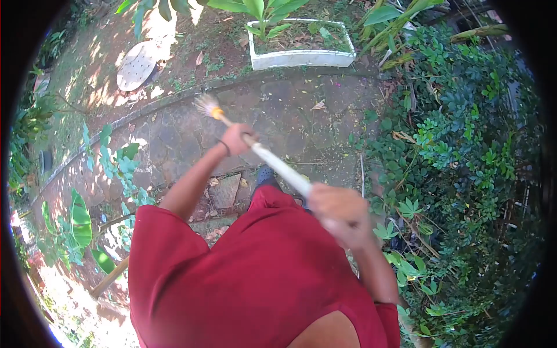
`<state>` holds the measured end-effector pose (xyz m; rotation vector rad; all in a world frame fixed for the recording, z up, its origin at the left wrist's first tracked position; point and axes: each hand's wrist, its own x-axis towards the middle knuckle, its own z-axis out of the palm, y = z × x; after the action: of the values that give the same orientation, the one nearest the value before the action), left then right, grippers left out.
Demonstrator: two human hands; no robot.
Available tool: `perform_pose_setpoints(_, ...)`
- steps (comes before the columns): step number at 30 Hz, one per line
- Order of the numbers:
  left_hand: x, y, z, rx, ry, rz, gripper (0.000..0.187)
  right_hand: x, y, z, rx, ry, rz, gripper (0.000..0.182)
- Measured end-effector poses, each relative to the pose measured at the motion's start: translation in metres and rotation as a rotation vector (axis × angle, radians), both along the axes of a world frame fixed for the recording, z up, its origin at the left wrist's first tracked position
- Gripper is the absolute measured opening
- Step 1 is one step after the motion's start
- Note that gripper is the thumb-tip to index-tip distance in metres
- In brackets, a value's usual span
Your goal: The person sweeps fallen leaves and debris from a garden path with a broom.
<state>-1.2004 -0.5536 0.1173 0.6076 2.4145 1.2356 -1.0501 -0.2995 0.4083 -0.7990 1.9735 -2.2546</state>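
A broom point(281, 168) with a long pale handle slants across my front, from the right side of my body up to the left. My left hand point(237, 139) is wrapped round the lower handle, not far above the yellow binding. At the top end my right hand point(339, 211), a little blurred, is closed round the handle. The broom's bristles point(206, 105) fan out over the stone path point(290, 116), close to its curved edge.
A white rectangular planter point(304, 59) with leafy plants stands beyond the path. A round speckled slab point(138, 65) lies at the far left. Dense green shrubs point(458, 139) line the right side. Scattered leaves lie on the paving, and my shoe point(264, 174) shows below me.
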Motion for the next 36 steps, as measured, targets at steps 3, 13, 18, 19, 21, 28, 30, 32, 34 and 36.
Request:
perform_pose_setpoints(3, -0.042, -0.03, -0.058, -0.234, -0.021, -0.164, 0.016, -0.024, -0.032, -0.066, -0.031, -0.036, -0.086, 0.036)
perform_pose_setpoints(13, 0.028, 0.235, 0.053, 0.311, -0.255, -0.625, 0.023, -0.006, 0.075, 0.119, 0.252, -0.033, -0.316, 0.049)
perform_pose_setpoints(18, -0.032, 0.169, 0.039, 0.26, -0.016, -0.503, 0.019, -0.02, 0.08, 0.087, 0.17, -0.104, -0.414, 0.048)
perform_pose_setpoints(19, -0.056, 0.145, 0.042, -0.005, -0.076, -0.497, 0.019, -0.025, 0.068, 0.057, 0.261, -0.149, -0.472, 0.044)
perform_pose_setpoints(21, -0.111, 0.111, -0.031, -0.145, -0.221, -0.556, 0.019, -0.054, 0.034, -0.016, 0.193, -0.01, -0.449, 0.038)
perform_pose_setpoints(28, 0.022, 0.283, -0.045, 0.336, -0.224, -0.893, 0.023, -0.037, 0.072, 0.07, 0.459, -0.104, -0.253, 0.046)
perform_pose_setpoints(30, 0.05, 0.324, 0.028, 0.361, -0.275, -1.024, 0.017, -0.005, 0.076, 0.117, 1.003, -0.405, -0.683, 0.051)
perform_pose_setpoints(32, 0.051, 0.342, 0.064, 0.363, -0.314, -1.101, 0.017, 0.019, 0.088, 0.139, 1.628, -0.78, -0.939, 0.053)
perform_pose_setpoints(34, 0.026, 0.343, 0.067, 0.429, -0.227, -0.983, 0.018, 0.027, 0.133, 0.125, 0.404, -0.034, -0.723, 0.051)
perform_pose_setpoints(36, -0.022, 0.335, 0.033, 0.264, -0.03, -0.832, 0.019, 0.04, 0.154, 0.088, 0.287, -0.026, -0.65, 0.045)
